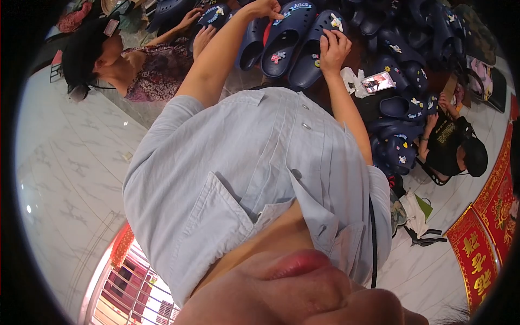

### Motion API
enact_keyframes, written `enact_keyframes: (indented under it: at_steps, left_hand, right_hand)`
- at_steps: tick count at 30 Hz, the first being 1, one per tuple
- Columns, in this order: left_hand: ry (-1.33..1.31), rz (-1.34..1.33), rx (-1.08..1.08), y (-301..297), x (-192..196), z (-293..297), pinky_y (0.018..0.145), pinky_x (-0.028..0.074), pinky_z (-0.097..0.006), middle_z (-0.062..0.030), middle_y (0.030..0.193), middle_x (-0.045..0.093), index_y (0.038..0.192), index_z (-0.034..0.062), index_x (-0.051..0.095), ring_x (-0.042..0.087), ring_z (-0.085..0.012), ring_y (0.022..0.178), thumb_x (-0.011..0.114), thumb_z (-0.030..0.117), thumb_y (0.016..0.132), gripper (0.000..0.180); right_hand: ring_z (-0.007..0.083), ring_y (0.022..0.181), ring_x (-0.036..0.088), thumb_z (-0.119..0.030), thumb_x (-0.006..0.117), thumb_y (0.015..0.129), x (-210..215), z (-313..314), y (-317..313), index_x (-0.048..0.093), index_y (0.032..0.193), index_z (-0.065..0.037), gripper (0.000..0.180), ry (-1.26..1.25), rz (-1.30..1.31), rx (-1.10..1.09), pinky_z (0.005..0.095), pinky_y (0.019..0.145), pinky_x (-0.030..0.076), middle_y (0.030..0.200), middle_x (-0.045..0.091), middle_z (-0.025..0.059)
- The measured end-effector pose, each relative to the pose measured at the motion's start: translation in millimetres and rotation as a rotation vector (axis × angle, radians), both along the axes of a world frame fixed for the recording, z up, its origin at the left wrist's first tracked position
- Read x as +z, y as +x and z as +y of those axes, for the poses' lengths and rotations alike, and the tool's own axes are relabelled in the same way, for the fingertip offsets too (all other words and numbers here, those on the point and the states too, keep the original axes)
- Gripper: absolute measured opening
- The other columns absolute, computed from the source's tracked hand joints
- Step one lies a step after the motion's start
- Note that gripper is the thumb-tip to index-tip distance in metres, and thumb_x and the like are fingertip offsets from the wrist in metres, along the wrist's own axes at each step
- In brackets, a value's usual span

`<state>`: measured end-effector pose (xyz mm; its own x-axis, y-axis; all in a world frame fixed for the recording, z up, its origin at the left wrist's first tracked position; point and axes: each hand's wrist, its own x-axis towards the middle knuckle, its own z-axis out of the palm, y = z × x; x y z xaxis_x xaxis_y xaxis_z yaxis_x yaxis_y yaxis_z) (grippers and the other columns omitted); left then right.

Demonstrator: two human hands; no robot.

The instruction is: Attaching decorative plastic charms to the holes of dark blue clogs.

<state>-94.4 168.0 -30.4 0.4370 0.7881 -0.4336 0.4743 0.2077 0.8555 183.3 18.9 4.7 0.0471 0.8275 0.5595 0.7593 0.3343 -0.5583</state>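
Side by side in front of me lie a navy clog (285, 46) and a second navy clog (306, 67). The first has a light-blue lettered charm near its toe and a small pink-and-blue charm inside the heel. At its toe is my left hand (264, 8), fingers drawn together beside the charm; what they pinch, if anything, I cannot make out. My right hand (335, 51) grips the side of the second clog, bent fingertips just below a white-and-yellow charm (336, 23). Another navy clog (251, 44) lies left of the pair.
Piled navy clogs with charms (398, 49) spread across the right side. A lit phone (378, 82) rests beside a white plastic bag (353, 82). At the left a person in a patterned top (157, 73) handles a clog; another in black (447, 138) sits at the right.
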Motion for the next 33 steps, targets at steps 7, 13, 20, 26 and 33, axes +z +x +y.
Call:
enact_keyframes:
  at_steps: [7, 13, 20, 26, 33]
  left_hand:
    - [0.135, 0.073, -0.022, -20.7, -17.6, 3.6, 0.055, 0.042, -0.029, 0.0014, 0.065, 0.059, 0.071, 0.0086, 0.060, 0.051, -0.0115, 0.062, 0.089, 0.022, 0.070, 0.033]
    - [0.313, 0.083, 0.217, 13.0, 35.0, -47.4, 0.057, 0.046, -0.034, -0.0056, 0.069, 0.065, 0.074, 0.0047, 0.062, 0.057, -0.0158, 0.062, 0.085, 0.019, 0.073, 0.027]
    - [0.958, 0.352, 0.203, 29.9, 97.6, -152.6, 0.078, 0.052, -0.040, -0.0118, 0.095, 0.068, 0.096, 0.0089, 0.067, 0.064, -0.0330, 0.092, 0.070, 0.015, 0.082, 0.015]
    - [0.985, 0.493, -0.125, 46.5, 88.0, -205.2, 0.074, 0.054, -0.039, -0.0106, 0.091, 0.064, 0.100, 0.0061, 0.064, 0.064, -0.0299, 0.088, 0.066, 0.010, 0.076, 0.025]
    - [0.868, 0.732, -0.133, 50.9, 77.0, -212.2, 0.070, 0.056, -0.039, -0.0130, 0.092, 0.064, 0.095, 0.0038, 0.062, 0.067, -0.0297, 0.088, 0.061, 0.008, 0.079, 0.017]
  right_hand:
    - [0.0293, 0.110, 0.047, -0.031, 0.063, 0.090, 5.0, 0.7, -6.8, 0.072, 0.105, -0.015, 0.024, 0.020, 0.010, 0.036, 0.0430, 0.097, 0.035, 0.113, 0.058, 0.0046]
    - [0.0303, 0.109, 0.047, -0.032, 0.062, 0.091, -2.1, -0.9, 3.0, 0.072, 0.105, -0.015, 0.025, 0.023, 0.013, 0.004, 0.0436, 0.097, 0.035, 0.113, 0.058, 0.0058]
    - [0.0304, 0.110, 0.047, -0.033, 0.063, 0.091, 0.9, -2.1, -0.2, 0.072, 0.106, -0.015, 0.025, 0.023, 0.026, 0.031, 0.0437, 0.097, 0.035, 0.114, 0.058, 0.0059]
    - [0.0298, 0.111, 0.046, -0.034, 0.063, 0.091, 0.9, -1.6, 0.4, 0.072, 0.107, -0.016, 0.026, 0.015, 0.032, 0.042, 0.0439, 0.098, 0.034, 0.114, 0.058, 0.0052]
    - [0.0297, 0.112, 0.046, -0.034, 0.057, 0.096, 5.2, -1.1, 8.8, 0.071, 0.109, -0.014, 0.028, -0.059, 0.119, 0.118, 0.0419, 0.099, 0.034, 0.115, 0.058, 0.0064]
